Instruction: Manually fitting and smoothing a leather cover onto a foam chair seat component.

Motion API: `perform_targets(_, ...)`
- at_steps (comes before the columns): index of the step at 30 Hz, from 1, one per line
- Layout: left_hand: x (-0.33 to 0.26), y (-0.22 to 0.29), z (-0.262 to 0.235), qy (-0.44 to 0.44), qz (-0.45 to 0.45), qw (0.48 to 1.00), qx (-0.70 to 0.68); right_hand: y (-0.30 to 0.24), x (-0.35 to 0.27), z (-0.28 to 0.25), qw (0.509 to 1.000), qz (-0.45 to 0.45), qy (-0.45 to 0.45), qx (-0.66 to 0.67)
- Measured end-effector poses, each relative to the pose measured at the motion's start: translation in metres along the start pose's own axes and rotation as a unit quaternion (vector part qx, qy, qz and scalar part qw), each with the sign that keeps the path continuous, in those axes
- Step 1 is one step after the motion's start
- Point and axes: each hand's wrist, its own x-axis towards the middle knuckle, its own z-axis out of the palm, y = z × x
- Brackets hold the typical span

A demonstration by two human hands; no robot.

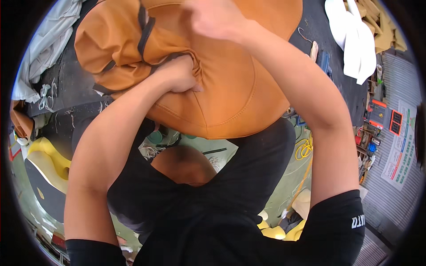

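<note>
A tan-orange leather seat cover [230,88] with stitched seams lies over a padded form in front of me, its lower edge above my lap. At the left the leather is bunched in loose folds, with dark strips [145,37] along its edges. My left hand [181,73] is closed on the gathered leather, fingers partly tucked into the creases. Above the far part of the cover, my right hand [215,20] is smeared by motion; its fingers cannot be made out. Whether it touches the leather is unclear.
The dark worktable [53,75] carries grey fabric [49,48] and loose threads at the left. White cloth [353,44] and a wooden-handled hook tool [314,51] lie right. Yellow foam [46,159] stands lower left; a yellow cord [304,148] lies on the floor beside a tool shelf.
</note>
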Motion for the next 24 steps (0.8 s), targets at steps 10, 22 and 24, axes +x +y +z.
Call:
perform_targets(10,-0.006,0.005,0.002,-0.039,-0.043,0.998,0.037,-0.043,-0.016,0.057,0.965,-0.034,0.253,-0.063)
perform_targets(22,-0.005,0.007,-0.004,-0.056,-0.053,0.995,0.061,-0.053,-0.037,0.076,0.967,0.018,0.244,-0.074)
perform_targets(24,-0.004,0.01,-0.002,-0.059,-0.043,0.995,0.067,-0.054,-0.042,0.078,0.967,0.024,0.239,-0.09)
